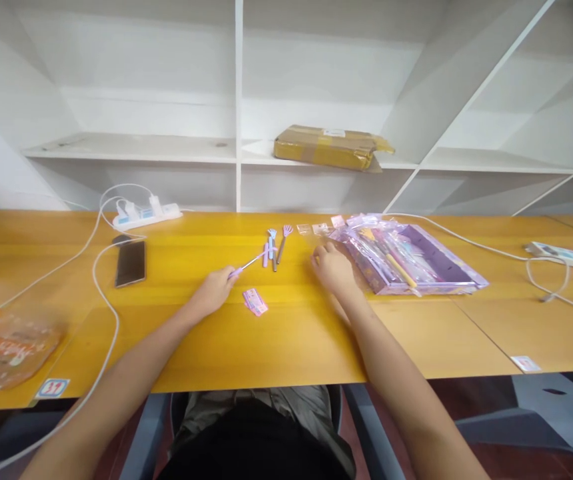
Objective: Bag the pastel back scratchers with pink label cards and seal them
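Closed round a thin back scratcher (250, 263) with a purple handle and metal rod is my left hand (212, 292). The rod points right toward a small group on the table: a blue back scratcher (272, 248), a purple-headed back scratcher (284, 241) and a short purple piece (265, 255). Pink printed cards (255, 301) lie below the rod. My right hand (332, 268) rests low over the table with curled fingers, beside clear plastic packaging (319, 229); what it grips, if anything, is hidden. To its right, a purple box (459, 257) holds several bagged back scratchers (391, 250).
A phone (131, 263) and a white power strip (147, 217) with cables are on the left. An orange-printed plastic bag (14, 347) lies at the left front. Another power strip (566, 257) is at the right. A taped cardboard box (324, 147) sits on the shelf.
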